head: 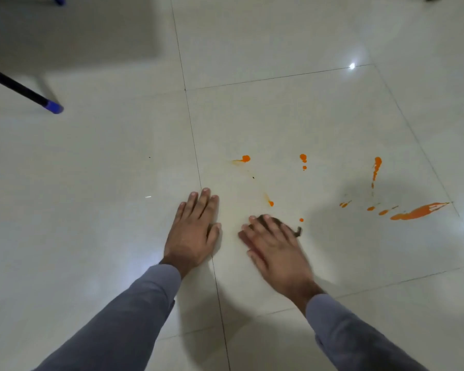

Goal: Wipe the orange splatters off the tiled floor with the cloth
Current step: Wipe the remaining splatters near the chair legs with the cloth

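Orange splatters mark the white tiled floor point(279, 116): a blob point(245, 158) ahead, two dots point(303, 157), a vertical streak point(377, 167), a small drop point(270, 203) and a long smear point(418, 211) at the right. My right hand point(272, 247) presses flat on a dark cloth point(298, 231), mostly hidden under the fingers, just short of the small drop. My left hand point(194, 231) lies flat on the floor to its left, fingers together, holding nothing. Grey sleeves cover both forearms.
A black leg with a blue foot cap point(52, 107) stands at the far left, and another blue cap point(58, 0) shows at the top left. Dark grout lines point(190, 124) cross the floor between the tiles. Bright light reflections point(352, 66) glare at the right.
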